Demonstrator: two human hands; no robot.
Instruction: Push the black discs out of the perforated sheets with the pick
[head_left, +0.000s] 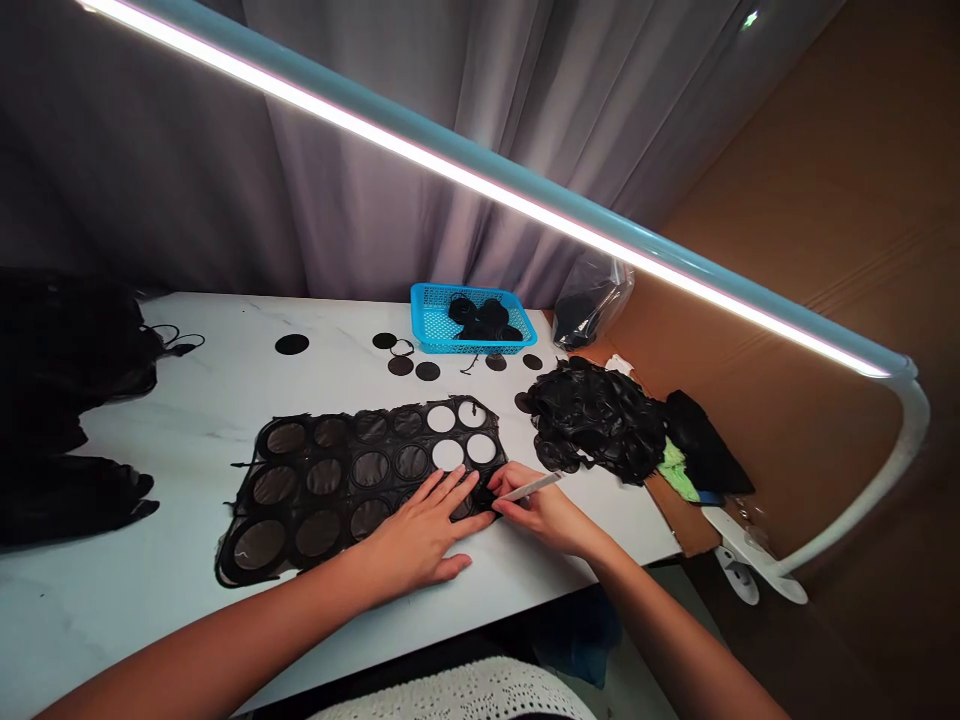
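A black sheet with rows of round cells lies flat on the white table. Several cells near its far right corner are cut through and show white, among them one round opening. My left hand rests palm down on the sheet's near right part, fingers spread and holding nothing. Just right of it, my right hand is closed around a slim silvery tool, its kind unclear. The tool's working end is at the sheet's near right corner, partly hidden by my fingers.
A blue basket holds black discs, with loose black discs nearby. A black pile of scraps sits right, by a clear bag. Black material covers the left side. A lit lamp bar crosses above the white table.
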